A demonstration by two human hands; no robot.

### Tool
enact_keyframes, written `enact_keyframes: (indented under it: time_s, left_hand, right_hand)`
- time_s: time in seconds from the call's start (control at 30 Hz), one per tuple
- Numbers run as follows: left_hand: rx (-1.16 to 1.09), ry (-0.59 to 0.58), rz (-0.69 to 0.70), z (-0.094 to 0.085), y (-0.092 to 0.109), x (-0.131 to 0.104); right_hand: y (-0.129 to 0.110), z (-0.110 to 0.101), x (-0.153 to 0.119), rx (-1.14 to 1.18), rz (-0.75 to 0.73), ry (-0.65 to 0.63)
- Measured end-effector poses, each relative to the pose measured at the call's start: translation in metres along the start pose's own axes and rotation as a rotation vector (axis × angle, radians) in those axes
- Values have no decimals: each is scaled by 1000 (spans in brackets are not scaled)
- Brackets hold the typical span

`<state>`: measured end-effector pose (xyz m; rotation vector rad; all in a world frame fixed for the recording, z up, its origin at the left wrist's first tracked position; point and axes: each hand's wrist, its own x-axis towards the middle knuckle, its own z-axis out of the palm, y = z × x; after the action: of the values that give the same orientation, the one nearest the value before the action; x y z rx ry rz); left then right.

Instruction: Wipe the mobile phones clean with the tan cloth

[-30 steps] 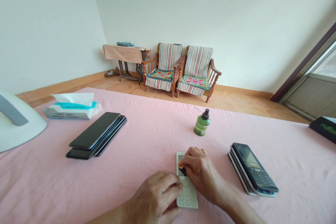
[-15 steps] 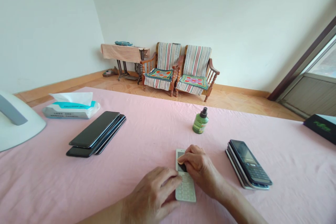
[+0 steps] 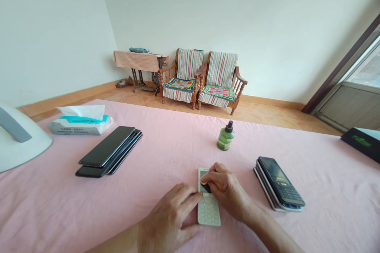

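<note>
A white keypad phone (image 3: pixel 209 208) lies face up on the pink cloth, its dark screen towards the far end. My left hand (image 3: pixel 173 215) rests along the phone's left side, fingers stretched and thumb apart, fingertips touching the edge near the screen. Over the screen, my right hand (image 3: pixel 224 187) is closed in a pinch, its fingertips pressed down on the glass. Something small and pale shows at those fingertips; I cannot make out whether it is a pad or a fingertip. The right hand covers part of the screen and the phone's right edge.
Beyond the phone stands a green spray bottle (image 3: pixel 225 138). Stacked keypad phones (image 3: pixel 280 184) lie to the right, stacked smartphones (image 3: pixel 108 150) to the left. A tissue pack (image 3: pixel 80 124), a white rounded appliance (image 3: pixel 20 146) and a black box (image 3: pixel 362 144) sit farther out on the pink cloth (image 3: pixel 166 146).
My left index and middle fingers have drawn back slightly from the phone's keypad to its left edge. The right hand stays on the screen. The view has shifted a little.
</note>
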<state>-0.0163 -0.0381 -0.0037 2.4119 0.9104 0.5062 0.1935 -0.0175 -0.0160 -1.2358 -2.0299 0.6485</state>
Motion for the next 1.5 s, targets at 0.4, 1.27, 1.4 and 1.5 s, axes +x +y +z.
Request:
enact_keyframes:
  time_s: [0.4,1.27,1.4,1.5]
  left_hand:
    - [25,-16,-1,-5,5,7]
    - [29,68,53,2,-3,7]
    - [49,43,30,2,-3,7]
    - [55,45,43,2,-3,6]
  right_hand:
    - [-8,-2,9,-212,-27,-37]
    - [-6,6,12,-183,-43,-28]
    - [1,8,17,-240,-27,81]
    - [7,6,18,-234,8,119]
